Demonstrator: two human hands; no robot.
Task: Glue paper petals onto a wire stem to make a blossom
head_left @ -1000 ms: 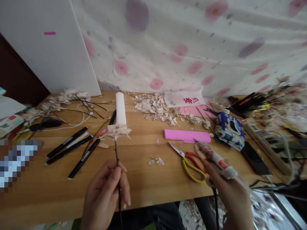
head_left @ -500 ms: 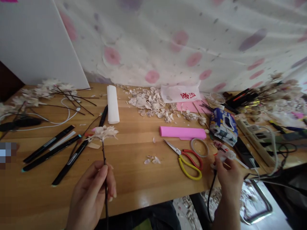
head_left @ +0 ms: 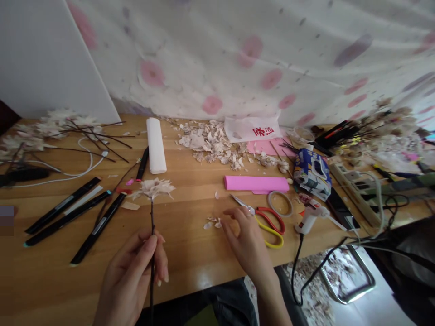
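Right hand (head_left: 245, 240) off glue gun (head_left: 309, 217), slack, bare wood (head_left: 195, 249) between it and left hand (head_left: 134, 262) round stem (head_left: 152, 216)

I've got flower head (head_left: 154, 188) cream, stem (head_left: 152, 218) dark brown. Scissors (head_left: 250, 210): one handle red, one yellow. Pink roll (head_left: 256, 183), white roll (head_left: 157, 146), black markers (head_left: 98, 229). Glue gun (head_left: 308, 220) mostly white, cord (head_left: 297, 258) black. Curtain (head_left: 204, 54) I see as white, blotched pink and purple.
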